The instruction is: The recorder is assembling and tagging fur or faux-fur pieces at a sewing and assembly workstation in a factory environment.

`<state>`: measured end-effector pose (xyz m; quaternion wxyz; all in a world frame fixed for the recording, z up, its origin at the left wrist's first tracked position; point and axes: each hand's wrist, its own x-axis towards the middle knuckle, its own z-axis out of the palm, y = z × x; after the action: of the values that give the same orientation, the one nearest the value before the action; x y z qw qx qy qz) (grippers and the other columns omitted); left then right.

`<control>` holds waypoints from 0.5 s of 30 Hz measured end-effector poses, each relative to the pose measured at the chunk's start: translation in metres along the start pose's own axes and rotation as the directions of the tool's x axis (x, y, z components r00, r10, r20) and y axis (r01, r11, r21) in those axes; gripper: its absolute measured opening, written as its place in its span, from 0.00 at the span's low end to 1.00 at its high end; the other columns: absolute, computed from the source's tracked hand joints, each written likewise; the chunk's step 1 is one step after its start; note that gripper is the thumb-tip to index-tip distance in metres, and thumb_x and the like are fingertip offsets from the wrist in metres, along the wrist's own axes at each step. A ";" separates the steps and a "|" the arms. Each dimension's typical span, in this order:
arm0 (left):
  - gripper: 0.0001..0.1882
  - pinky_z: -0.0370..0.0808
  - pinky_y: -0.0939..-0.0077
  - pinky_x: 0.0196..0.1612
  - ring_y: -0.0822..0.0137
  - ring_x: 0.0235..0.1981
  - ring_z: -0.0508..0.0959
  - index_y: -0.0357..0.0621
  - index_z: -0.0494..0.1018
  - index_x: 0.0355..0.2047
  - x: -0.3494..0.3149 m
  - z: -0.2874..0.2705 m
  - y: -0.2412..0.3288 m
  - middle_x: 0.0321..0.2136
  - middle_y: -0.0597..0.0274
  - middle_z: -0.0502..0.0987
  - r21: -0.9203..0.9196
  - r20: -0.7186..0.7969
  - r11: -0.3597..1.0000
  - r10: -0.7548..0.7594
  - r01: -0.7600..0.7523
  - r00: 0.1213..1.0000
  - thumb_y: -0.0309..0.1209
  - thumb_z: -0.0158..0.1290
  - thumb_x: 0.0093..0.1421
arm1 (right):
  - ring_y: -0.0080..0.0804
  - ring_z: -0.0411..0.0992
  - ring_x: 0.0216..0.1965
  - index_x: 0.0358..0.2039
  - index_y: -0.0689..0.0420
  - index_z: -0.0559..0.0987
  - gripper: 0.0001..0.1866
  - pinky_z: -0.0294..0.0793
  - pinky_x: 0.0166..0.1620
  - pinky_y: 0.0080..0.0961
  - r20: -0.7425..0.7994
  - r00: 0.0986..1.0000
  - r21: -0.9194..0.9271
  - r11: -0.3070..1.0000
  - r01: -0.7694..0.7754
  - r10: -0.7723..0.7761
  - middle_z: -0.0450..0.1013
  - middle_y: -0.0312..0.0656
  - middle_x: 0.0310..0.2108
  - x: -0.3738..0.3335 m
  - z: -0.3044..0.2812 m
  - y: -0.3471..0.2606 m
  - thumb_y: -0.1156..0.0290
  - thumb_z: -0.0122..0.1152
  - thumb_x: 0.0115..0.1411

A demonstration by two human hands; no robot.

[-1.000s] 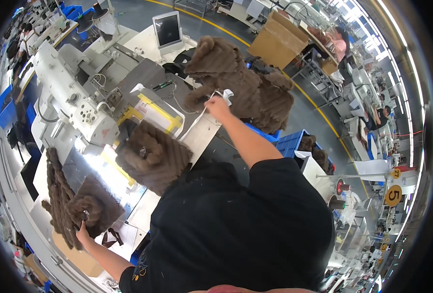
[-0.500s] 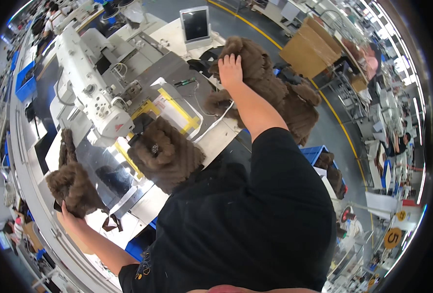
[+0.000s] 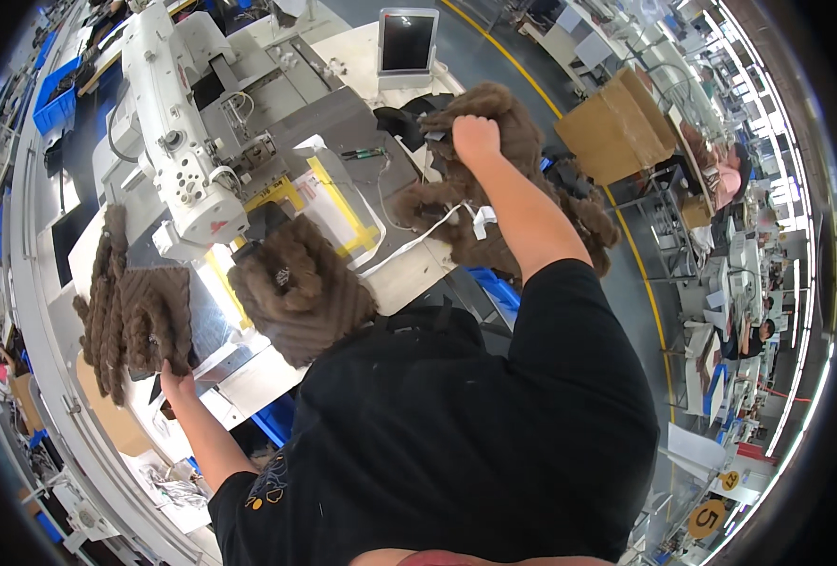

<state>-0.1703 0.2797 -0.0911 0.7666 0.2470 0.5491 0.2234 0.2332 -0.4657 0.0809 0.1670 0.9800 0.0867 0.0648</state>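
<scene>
While fur stack (image 3: 514, 115) is gripped by right hand (image 3: 478, 141) (1 o'clock), fur panel (image 3: 149, 316) pinched by left hand (image 3: 178, 385) (8 o'clock) is best kept flat

Left fur piece (image 3: 169, 289): brown; squarish, ribbed panel spread out, ruffled tuft toward the near end; lies at far left. Right fur piece (image 3: 507, 111): brown, thick pile, bunched and folded; lies at upper right, well apart from the other.

Cannot see most fingers of the left hand (image 3: 177, 385), hidden under the fur pad (image 3: 165, 297), nor the right hand's (image 3: 476, 140) fingertips, curled into the fur pile (image 3: 511, 113). Cannot make out distant workers (image 3: 729, 176), too small.
</scene>
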 end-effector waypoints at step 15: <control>0.12 0.74 0.74 0.43 0.69 0.36 0.78 0.35 0.78 0.40 -0.266 0.206 -0.088 0.33 0.59 0.81 0.505 0.824 0.203 0.173 -0.839 0.539 0.33 0.58 0.63 | 0.57 0.74 0.38 0.33 0.58 0.75 0.13 0.73 0.41 0.49 -0.470 0.842 0.401 0.914 -0.064 0.266 0.76 0.52 0.32 -0.020 -0.206 0.063 0.60 0.56 0.64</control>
<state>-0.0466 0.0204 0.1057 0.5090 0.8410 0.1703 0.0678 0.1910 -0.4629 0.2928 -0.0561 0.9438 0.0525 0.3215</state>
